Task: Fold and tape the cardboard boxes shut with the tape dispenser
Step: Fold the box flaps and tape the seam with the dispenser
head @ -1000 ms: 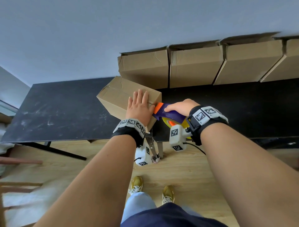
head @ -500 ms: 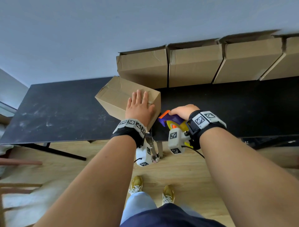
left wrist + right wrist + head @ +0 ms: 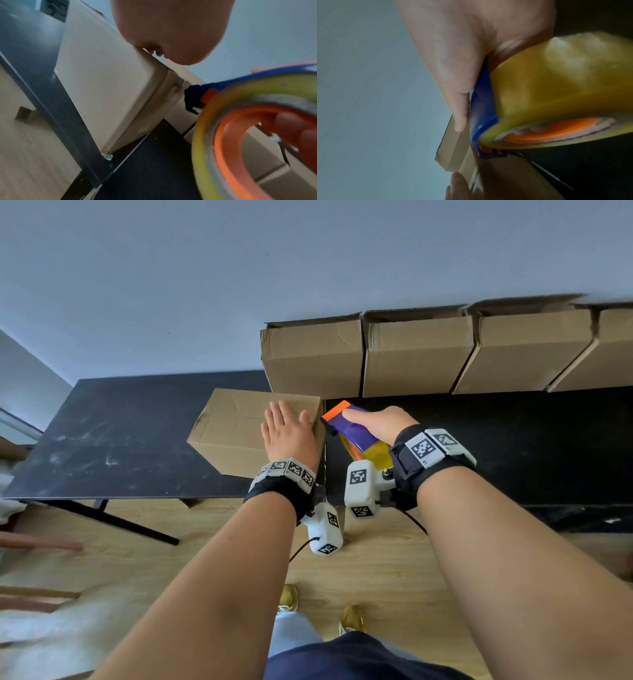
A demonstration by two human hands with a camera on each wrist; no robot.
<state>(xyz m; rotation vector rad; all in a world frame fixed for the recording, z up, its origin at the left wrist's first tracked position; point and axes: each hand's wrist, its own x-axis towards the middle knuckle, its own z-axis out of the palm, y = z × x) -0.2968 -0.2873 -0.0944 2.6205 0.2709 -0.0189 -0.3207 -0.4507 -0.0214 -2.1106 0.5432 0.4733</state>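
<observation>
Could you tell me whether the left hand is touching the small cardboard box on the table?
Touching. The head view shows the left hand lying flat, fingers straight, on top of the small cardboard box; the left wrist view shows its palm meeting the box's top edge.

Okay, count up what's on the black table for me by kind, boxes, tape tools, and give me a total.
Cardboard boxes: 5, the box under the left hand plus the row at the wall
Tape dispensers: 1, in the right hand
Total: 6

Head view downward; wrist views close.
</observation>
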